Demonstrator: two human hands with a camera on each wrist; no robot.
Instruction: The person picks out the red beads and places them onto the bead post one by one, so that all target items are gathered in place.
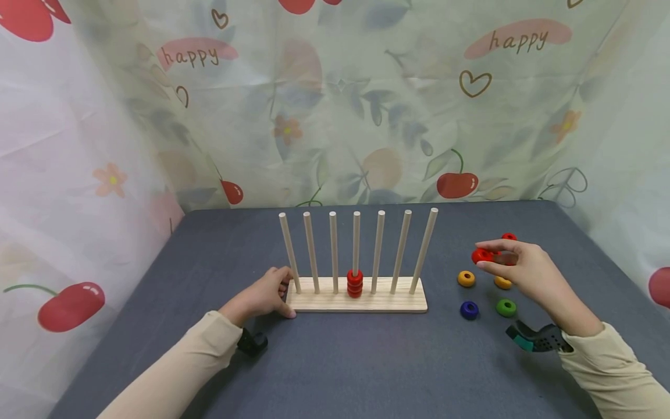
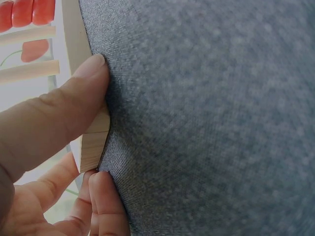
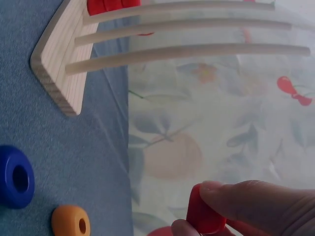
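A wooden peg rack [image 1: 314, 302] with several upright rods stands on the table; stacked red rings [image 1: 355, 284] sit low on its middle rod. My left hand [image 1: 264, 294] grips the rack's left end. In the left wrist view the thumb [image 2: 91, 73] lies along the front edge of the wooden base [image 2: 93, 147], with fingers curled at its end. Off to the right of the rack, my right hand [image 1: 531, 272] pinches a red ring [image 1: 481, 256] between thumb and fingers. The right wrist view shows this red ring [image 3: 204, 211] raised above table level.
Around and below the right hand lie loose rings: a blue ring [image 1: 469, 310], a green ring [image 1: 506, 308], a yellow ring [image 1: 466, 279], another yellow ring [image 1: 503, 283] and a red ring [image 1: 509, 236]. A printed cloth [image 1: 335, 116] hangs behind the dark table [image 1: 356, 366].
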